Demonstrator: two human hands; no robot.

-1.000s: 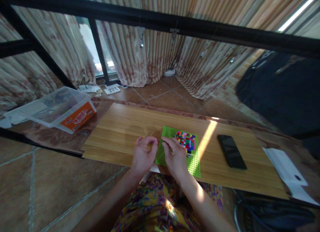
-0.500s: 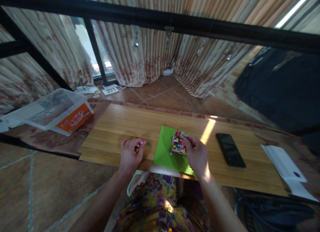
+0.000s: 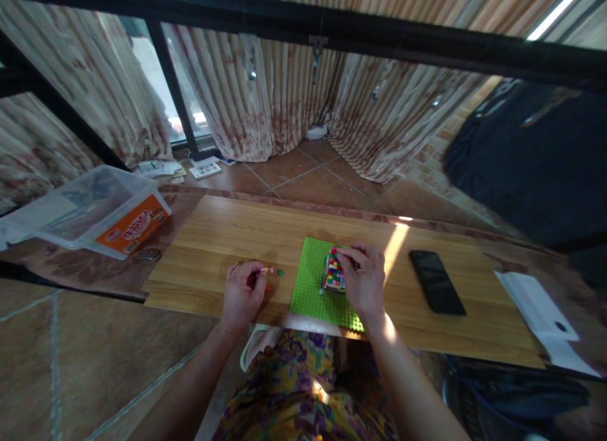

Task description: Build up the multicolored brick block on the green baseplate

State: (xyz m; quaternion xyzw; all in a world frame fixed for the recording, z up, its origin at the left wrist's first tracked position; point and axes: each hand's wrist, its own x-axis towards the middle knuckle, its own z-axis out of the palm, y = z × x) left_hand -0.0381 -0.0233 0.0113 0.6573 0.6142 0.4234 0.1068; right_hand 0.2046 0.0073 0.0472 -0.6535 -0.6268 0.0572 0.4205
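While a clear plastic bin (image 3: 121, 197) rests at the far left with an orange label (image 3: 134, 226) on one side, its open top faces up; pale shapes show in or through its cloudy walls, but I cannot tell which, nor what they are; the block of small bricks (image 3: 334, 273) stands on a green studded baseplate (image 3: 308, 295), which lies near the front edge of the wooden board (image 3: 227, 226); the block is low and squarish, its top a patchwork of red, pink, green, yellow, blue and white, its right part hidden by fingers; the right hand (image 3: 365, 283) is bent over it, thumb and fingers drawn nearly together at its top, and whether they have hold of a brick I cannot tell; the left hand (image 3: 243, 295) is half curled beside the baseplate, thumb and forefinger close by a few loose bricks, a pink one (image 3: 272, 270) among them; whether it grips any I cannot tell; a green brick (image 3: 280, 273) lies just beyond, on the board.
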